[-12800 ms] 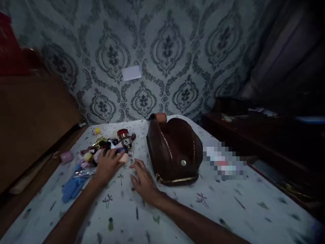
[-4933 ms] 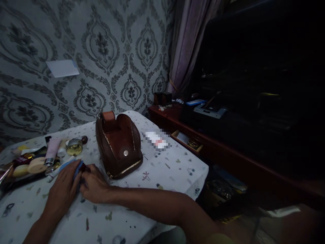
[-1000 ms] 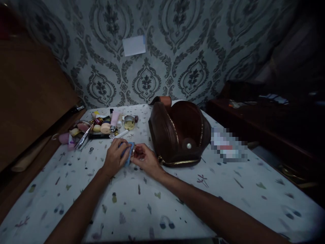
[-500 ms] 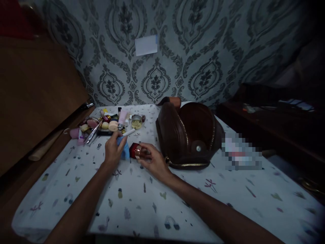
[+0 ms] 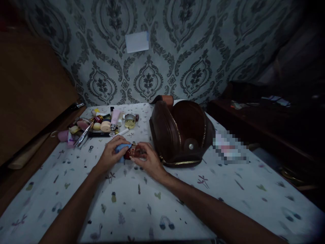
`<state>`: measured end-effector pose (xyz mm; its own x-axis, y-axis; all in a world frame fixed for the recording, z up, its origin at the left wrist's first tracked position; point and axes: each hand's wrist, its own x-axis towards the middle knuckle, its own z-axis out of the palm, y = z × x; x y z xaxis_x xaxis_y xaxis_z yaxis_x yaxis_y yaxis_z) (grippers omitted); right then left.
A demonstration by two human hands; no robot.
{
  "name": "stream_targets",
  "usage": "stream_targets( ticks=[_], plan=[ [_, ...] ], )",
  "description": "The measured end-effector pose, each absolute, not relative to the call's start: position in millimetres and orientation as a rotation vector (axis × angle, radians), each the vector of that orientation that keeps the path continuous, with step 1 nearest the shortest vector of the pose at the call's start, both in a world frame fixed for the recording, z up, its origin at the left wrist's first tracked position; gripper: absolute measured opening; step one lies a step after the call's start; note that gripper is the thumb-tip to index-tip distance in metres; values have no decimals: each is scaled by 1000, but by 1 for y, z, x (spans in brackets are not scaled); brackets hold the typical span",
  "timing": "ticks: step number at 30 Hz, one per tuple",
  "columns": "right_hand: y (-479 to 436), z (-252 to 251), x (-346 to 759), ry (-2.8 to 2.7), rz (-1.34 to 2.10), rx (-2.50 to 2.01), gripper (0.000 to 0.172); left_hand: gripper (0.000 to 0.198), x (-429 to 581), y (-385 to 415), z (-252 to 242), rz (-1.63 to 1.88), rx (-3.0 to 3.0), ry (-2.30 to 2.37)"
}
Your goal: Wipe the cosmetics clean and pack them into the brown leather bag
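My left hand (image 5: 111, 156) is closed on a blue cloth (image 5: 121, 149) and presses it against the end of a small red bottle with a gold band (image 5: 133, 153). My right hand (image 5: 146, 159) grips that bottle from the right, fingers curled round it. Both hands rest low over the patterned white tablecloth (image 5: 142, 203), just left of a brown leather bag (image 5: 180, 134) that stands with its zip open.
A heap of cosmetics (image 5: 101, 125) with tubes, sponges and a gold jar (image 5: 129, 121) lies at the back left of the table. A wooden board (image 5: 30, 101) stands to the left, a dark cabinet (image 5: 266, 125) to the right. Patterned wallpaper with a white note (image 5: 137, 41) behind.
The cloth in my left hand has come back against the red bottle, after being a little apart half a second ago. The head view has shifted slightly.
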<state>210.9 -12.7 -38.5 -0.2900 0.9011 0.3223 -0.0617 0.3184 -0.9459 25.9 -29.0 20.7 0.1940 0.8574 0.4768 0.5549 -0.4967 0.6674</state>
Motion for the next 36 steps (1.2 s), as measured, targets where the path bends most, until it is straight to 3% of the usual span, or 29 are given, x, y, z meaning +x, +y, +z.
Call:
stream_targets(
  ticks=[3,22,26,31,36],
  plan=[
    [-12,-39,212,-1574,1173,-720,43,18,24,-26,19,1247,2018,1350],
    [-23,-27,220,-1877,1079,-738,71,28,19,-27,19,1169,1757,1390],
    [-26,-24,220,-1883,1080,-734,57,28,19,-27,23,1153,1915,1364],
    [-27,-21,220,-1911,984,-841,68,28,18,-28,29,1137,1959,1345],
    [-30,-19,223,-1960,961,-811,62,29,20,-31,33,1117,1971,1342]
  ],
)
